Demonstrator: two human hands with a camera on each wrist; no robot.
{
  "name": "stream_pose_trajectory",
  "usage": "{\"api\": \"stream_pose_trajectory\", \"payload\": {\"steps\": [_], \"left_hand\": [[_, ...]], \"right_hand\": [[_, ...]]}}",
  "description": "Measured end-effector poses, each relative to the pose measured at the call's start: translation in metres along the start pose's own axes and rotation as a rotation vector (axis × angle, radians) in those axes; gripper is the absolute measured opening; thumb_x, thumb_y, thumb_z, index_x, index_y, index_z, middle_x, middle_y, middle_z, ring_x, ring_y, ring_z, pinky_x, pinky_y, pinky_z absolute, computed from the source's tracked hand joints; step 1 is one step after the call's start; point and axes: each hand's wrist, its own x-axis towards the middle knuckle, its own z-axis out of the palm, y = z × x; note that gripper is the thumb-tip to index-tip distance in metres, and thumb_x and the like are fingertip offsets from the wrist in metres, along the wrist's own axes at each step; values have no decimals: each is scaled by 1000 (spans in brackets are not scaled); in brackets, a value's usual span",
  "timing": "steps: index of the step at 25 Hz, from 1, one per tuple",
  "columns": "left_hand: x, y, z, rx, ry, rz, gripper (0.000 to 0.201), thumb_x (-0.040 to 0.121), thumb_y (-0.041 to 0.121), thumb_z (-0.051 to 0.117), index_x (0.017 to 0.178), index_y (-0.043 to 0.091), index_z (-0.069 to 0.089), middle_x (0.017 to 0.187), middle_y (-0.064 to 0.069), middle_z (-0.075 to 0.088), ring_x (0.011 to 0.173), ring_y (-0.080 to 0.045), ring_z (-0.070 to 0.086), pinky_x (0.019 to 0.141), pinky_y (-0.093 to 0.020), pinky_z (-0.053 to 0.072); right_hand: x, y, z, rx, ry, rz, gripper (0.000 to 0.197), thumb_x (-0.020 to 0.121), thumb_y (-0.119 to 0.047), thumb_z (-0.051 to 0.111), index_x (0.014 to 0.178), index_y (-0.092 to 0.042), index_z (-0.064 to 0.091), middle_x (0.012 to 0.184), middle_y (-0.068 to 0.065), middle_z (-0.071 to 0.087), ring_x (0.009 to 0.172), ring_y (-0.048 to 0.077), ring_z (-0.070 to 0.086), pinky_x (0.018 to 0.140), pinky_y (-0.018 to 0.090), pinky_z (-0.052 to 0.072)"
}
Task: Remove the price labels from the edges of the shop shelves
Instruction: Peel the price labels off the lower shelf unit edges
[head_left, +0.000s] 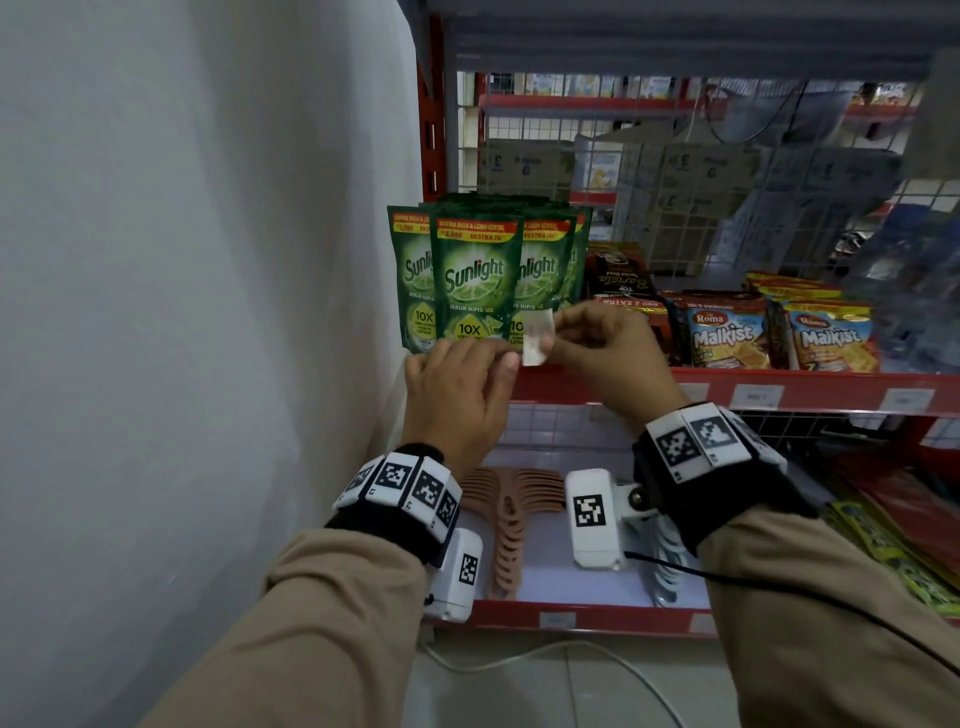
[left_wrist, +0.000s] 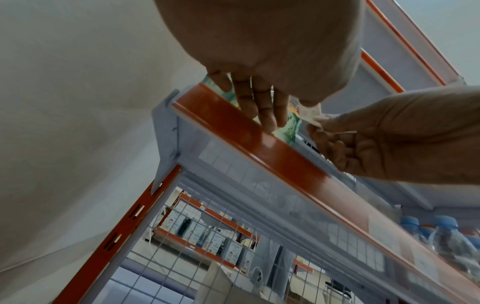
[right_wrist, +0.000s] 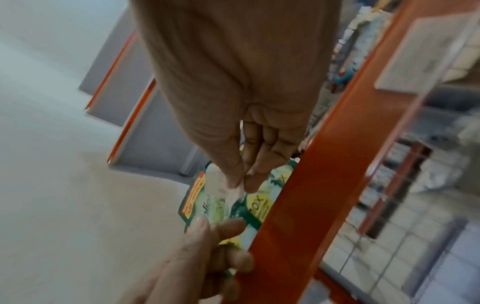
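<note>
Pinching a small white price label (head_left: 536, 338) with our right hand (head_left: 597, 358), we hold it above the red shelf edge (head_left: 597, 387). Our left hand (head_left: 457, 389) has straight, relaxed fingers (left_wrist: 262, 107) touching that edge.

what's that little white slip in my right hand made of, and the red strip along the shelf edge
The small white price slip pinched in your right hand looks like thin matte paper: it curls and shows faint print. The glossy red shelf-edge strip looks like moulded plastic or painted metal, given its bright reflections.
</note>
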Motion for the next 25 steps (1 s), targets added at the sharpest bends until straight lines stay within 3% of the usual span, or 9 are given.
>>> {"api": "stream_pose_trajectory", "payload": {"steps": [3,6,9,11,15,18,21,23,25], "left_hand": [[3,1,1,-13,-35,-37,46,97,51,22,100,24,59,89,11,57,85,-14,46,80,-34,26],[5,-1,1,-22,-35,-84,29,98,44,37,89,22,54,80,13,49,81,-16,46,79,-36,29],[6,-6,4,-25,-43,-87,21,98,36,45,90,20,55,81,12,50,81,-18,46,77,-35,27],[7,-9,5,-2,-82,-51,22,98,38,44,91,20,56,84,12,49,82,-16,43,76,-34,25],[10,-12,2,28,-111,-10,23,98,39,45,92,21,59,83,12,49,82,-14,42,76,-33,23],[10,-11,-1,47,-110,14,25,98,39,44,88,21,57,81,10,51,82,-18,48,76,-34,25],[9,-9,-2,-33,-94,-13,29,96,48,44,104,24,57,83,17,50,83,-10,45,78,-33,27],[8,-9,-1,-65,-91,-35,29,95,46,47,110,23,57,86,14,55,85,-11,47,80,-34,29],[8,-10,-2,-89,-82,-53,22,96,40,50,97,20,58,83,9,58,83,-18,51,80,-37,32]], "right_hand": [[-5,1,16,288,-19,122,20,82,0,68,100,5,61,80,13,64,66,14,62,61,21,52],[-5,3,24,303,-17,129,14,82,-1,69,93,-1,61,75,9,64,64,13,62,57,20,51],[-2,5,22,173,-1,74,18,83,-10,70,99,-13,61,84,9,67,71,12,65,58,20,48],[2,6,14,13,-4,-84,24,86,-14,68,108,-16,63,91,7,68,77,11,64,65,18,50],[9,4,-2,-360,-37,-278,7,86,-15,67,93,-18,69,78,-10,66,67,-7,56,61,5,40],[11,8,-11,-406,-55,-243,7,85,-12,69,89,-17,68,79,-5,67,70,-1,59,65,13,45],[12,8,-12,-294,-61,-194,6,84,-11,69,88,-15,67,82,3,70,77,17,66,71,26,54],[13,7,-10,-233,-85,-190,6,84,-10,70,89,-13,67,82,6,70,77,19,67,71,26,54],[13,8,-8,-221,-99,-198,6,84,-10,70,89,-12,67,81,7,70,76,18,67,70,24,54]]}}
